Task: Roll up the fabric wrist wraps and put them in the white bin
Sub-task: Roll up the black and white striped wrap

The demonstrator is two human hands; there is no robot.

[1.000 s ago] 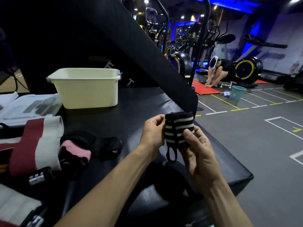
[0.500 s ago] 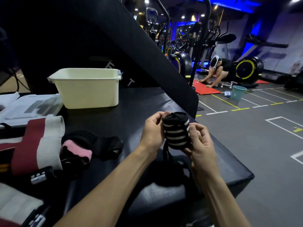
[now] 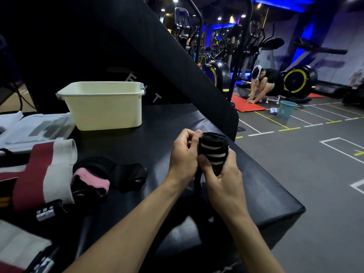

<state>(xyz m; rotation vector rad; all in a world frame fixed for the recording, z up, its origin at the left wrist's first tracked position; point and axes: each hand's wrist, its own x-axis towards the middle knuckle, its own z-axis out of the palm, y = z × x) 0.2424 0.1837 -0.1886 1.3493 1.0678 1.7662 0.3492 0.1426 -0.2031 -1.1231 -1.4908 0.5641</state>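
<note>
Both hands hold a black wrist wrap with white stripes [image 3: 215,152], rolled into an upright cylinder above the black padded bench [image 3: 157,134]. My left hand [image 3: 184,156] grips its left side with fingers curled. My right hand [image 3: 222,174] wraps round its lower part, thumb across the front. A black loop of the wrap hangs down between the hands. The white bin [image 3: 104,107] stands at the back left of the bench, well apart from the hands. More wraps lie at the left: a pink and black one [image 3: 94,178] and a maroon and white one [image 3: 45,174].
White boxes or papers [image 3: 33,129] lie left of the bin. A tall slanted black pad [image 3: 177,62] rises behind the bench. On the gym floor to the right are a person kneeling on a red mat [image 3: 249,104], a teal bucket [image 3: 286,109] and exercise machines.
The wrap has been rolled tighter, from a flat striped face into a narrow upright roll. Both hands have closed in round it and shifted slightly left.
</note>
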